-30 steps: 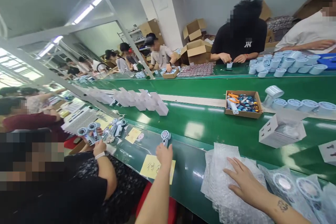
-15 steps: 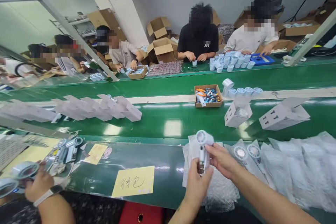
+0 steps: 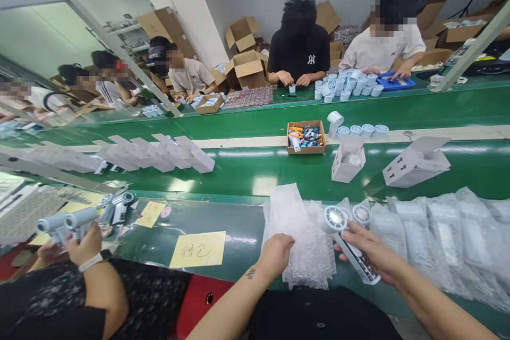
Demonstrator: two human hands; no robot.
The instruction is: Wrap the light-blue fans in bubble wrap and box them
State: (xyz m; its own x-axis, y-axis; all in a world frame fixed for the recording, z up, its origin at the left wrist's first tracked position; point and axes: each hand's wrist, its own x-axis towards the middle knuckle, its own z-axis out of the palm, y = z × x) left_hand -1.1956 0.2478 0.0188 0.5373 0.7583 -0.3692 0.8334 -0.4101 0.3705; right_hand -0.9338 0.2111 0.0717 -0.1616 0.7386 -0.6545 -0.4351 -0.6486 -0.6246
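Note:
My right hand (image 3: pixel 372 249) is closed around a light-blue, hair-dryer-shaped device (image 3: pixel 356 255). The round vented head points up toward me, and dark parts show along the handle, which slants down to the right. To its left, my left hand (image 3: pixel 278 255) has its fingers curled together at the edge of a bubble-wrap bag (image 3: pixel 292 223), seeming to pinch it. That bag lies on a stack of bubble wrap (image 3: pixel 314 255) in front of my body. Part of the device's handle is hidden by my right fingers.
Bagged devices (image 3: pixel 422 228) lie in a row at right. Open white boxes (image 3: pixel 348 162) and a carton of tools (image 3: pixel 306 151) stand beyond. A yellow handwritten sheet (image 3: pixel 198 249) lies left of me. A co-worker's hand (image 3: pixel 85 241) holds similar devices; other people sit across the line.
My left hand has left the device and moved to the bubble-wrap bag. My right hand has carried the device to the right and tilted it, its round head now facing me.

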